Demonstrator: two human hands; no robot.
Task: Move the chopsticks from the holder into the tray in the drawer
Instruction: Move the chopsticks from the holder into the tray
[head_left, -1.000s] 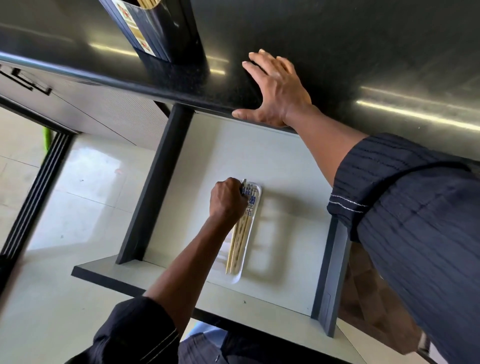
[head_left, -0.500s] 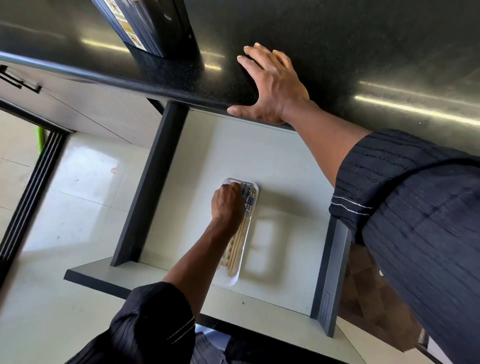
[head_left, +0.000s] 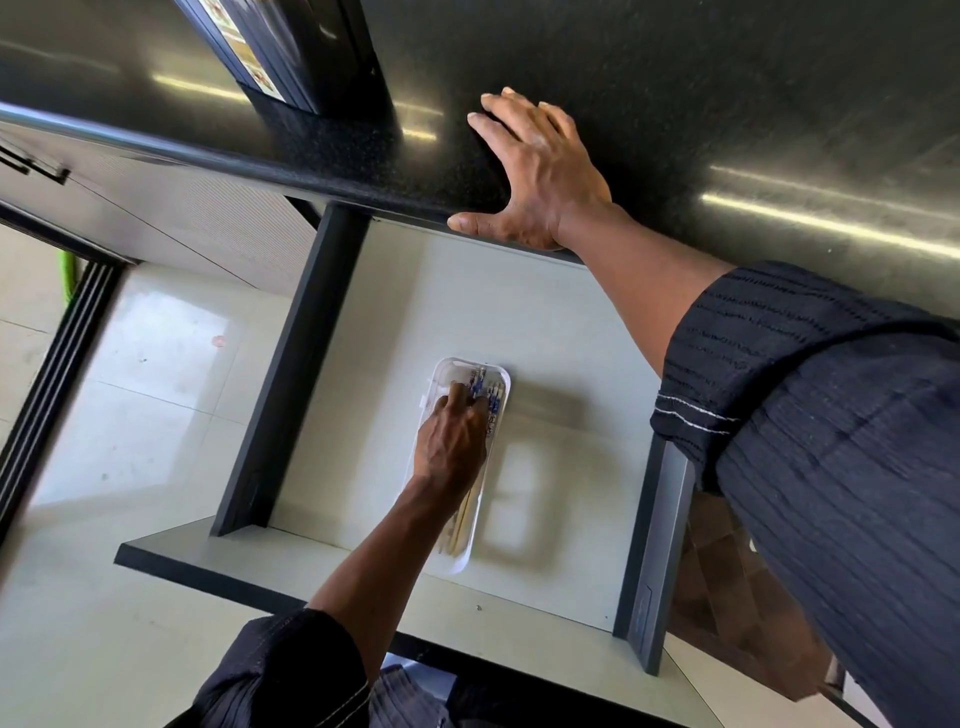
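A narrow white tray (head_left: 464, 565) lies in the open drawer (head_left: 550, 332), and several wooden chopsticks (head_left: 494, 402) with blue-patterned tops lie lengthwise in it. My left hand (head_left: 451, 448) is over the tray, its fingers stretched out and touching the patterned ends of the chopsticks. My right hand (head_left: 540, 171) lies flat on the black countertop (head_left: 727, 104), with its thumb along the front edge. The dark chopstick holder (head_left: 291, 52) stands on the counter at the top left, its top cut off by the frame.
The drawer has dark side rails (head_left: 291, 374) and a pale front panel (head_left: 218, 566). Pale floor tiles (head_left: 145, 364) lie to the left, with a dark sliding-door track (head_left: 57, 374) beyond them.
My left hand was a fist around the chopsticks' ends above the tray. It has since lowered and its fingers have straightened onto them. My right hand has stayed on the counter.
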